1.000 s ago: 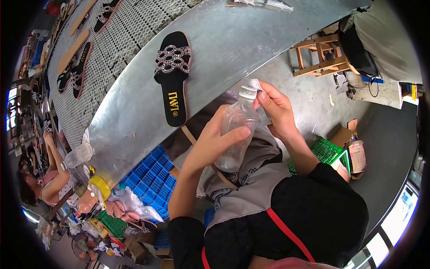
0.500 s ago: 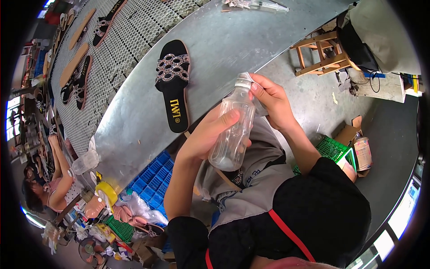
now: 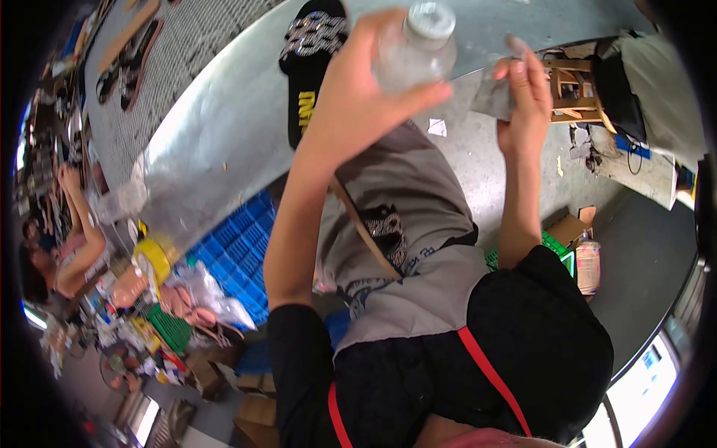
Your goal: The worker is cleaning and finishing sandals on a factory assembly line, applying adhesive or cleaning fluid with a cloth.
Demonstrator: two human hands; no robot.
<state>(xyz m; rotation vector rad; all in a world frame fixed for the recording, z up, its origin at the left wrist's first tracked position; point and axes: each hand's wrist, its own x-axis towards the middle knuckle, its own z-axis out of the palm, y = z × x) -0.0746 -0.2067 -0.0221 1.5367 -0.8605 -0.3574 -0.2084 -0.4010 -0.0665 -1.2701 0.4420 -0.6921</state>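
Gripping the clear bottle (image 3: 417, 63), your left hand (image 3: 351, 104) curls around it, up by the shiny table (image 3: 209, 153) on the far side. Your right hand (image 3: 527, 93) is apart, to the right, pinching a thin, blurry grey scrap (image 3: 491, 95). A black sandal (image 3: 315, 36) lies left of the bottle.

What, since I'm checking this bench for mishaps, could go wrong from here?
The clear bottle, held up in the left hand, might slip and hit the metal table. That hand could also bump the sandal, which shows close behind it in this view. The thin greyish piece in the right hand might drop to the floor, where a white scrap lies.
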